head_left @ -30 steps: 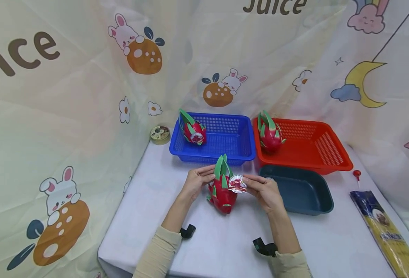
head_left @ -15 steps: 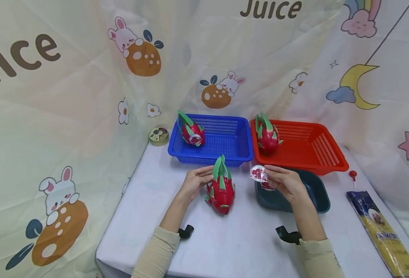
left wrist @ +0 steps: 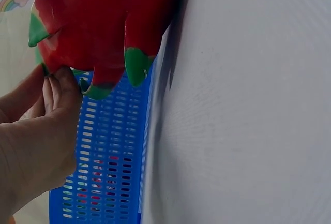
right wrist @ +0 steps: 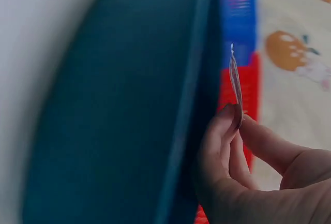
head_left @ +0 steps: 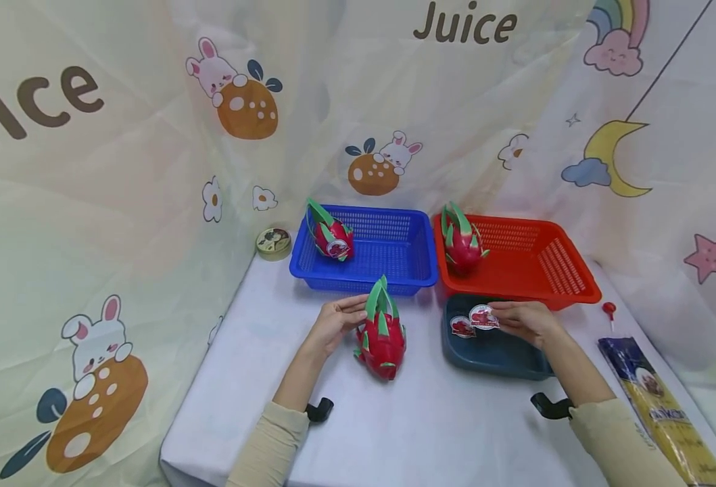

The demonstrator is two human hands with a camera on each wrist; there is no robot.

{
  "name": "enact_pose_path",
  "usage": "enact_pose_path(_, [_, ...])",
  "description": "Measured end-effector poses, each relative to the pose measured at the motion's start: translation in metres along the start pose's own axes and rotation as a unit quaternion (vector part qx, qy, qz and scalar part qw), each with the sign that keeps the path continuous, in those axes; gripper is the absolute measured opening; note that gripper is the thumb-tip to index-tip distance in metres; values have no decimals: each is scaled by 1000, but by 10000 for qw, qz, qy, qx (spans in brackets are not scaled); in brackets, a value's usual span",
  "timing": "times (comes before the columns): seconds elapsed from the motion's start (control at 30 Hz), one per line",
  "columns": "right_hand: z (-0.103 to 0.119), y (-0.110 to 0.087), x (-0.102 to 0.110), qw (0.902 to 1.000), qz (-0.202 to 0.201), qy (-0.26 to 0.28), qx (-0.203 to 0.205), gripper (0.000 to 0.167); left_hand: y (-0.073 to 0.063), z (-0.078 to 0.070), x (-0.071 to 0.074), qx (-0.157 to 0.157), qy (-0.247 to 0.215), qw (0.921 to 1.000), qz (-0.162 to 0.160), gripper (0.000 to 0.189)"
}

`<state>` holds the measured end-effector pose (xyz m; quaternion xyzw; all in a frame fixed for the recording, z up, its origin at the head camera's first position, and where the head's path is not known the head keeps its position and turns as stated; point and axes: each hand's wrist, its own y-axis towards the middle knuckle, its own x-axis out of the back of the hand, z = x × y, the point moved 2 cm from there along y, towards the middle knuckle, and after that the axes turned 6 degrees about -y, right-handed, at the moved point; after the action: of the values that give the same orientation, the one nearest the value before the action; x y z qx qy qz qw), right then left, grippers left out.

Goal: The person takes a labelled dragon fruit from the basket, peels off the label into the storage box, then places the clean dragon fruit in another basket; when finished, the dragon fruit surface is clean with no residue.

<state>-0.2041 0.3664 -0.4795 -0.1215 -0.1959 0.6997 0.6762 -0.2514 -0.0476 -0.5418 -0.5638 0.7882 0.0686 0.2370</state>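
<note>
A white-covered table is backed by a printed cloth. At its far side a red basket and a blue basket are set side by side, the blue to the left. Just in front of the red one a dark teal tray is placed, and near the right edge a yellow-and-blue packet is seen. One dragon fruit is held in the blue basket's left part, another dragon fruit in the red basket's left part; the front dragon fruit is laid on the white cloth, its leaves pointed toward the blue basket. It is touched on its left side by the left hand, whose thumb and fingertips are brought close together on a green-tipped scale. By the right hand, reached over the tray, a round red-and-white label is pinched between thumb and fingertips, with only the label's thickness left between them; it is seen edge-on from the right wrist. A second label is seen in the tray's left part. Beside the blue basket a round tin is placed, and beyond the packet a red lollipop.
</note>
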Motion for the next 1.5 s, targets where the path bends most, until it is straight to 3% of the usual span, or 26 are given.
enact_pose_path(0.17, [-11,10,9,9957,-284,-868,-167,50,-1,-2,2,-56,-42,10000,-7,44])
enact_pose_path(0.33, [-21,19,14,9873,-589,-1472,-51,46,0,-4,3,14,-79,10000,-1,43])
enact_pose_path(0.7, [-34,17,15,9704,-999,-2198,-8,42,0,-1,1,104,-60,9999,52,44])
enact_pose_path(0.87, [-35,13,17,9569,-1016,-2720,61,43,0,-1,1,71,-31,10000,16,44])
enact_pose_path(1.0, [-36,12,18,9486,-763,-3067,154,43,1,-1,1,80,-56,9999,35,44])
enact_pose_path(1.3, [-34,12,18,9727,-370,-2285,188,44,1,-2,1,89,-141,9998,79,44])
enact_pose_path(1.5, [-29,11,19,9795,-256,-1990,187,45,0,-2,2,65,-130,9998,146,45])
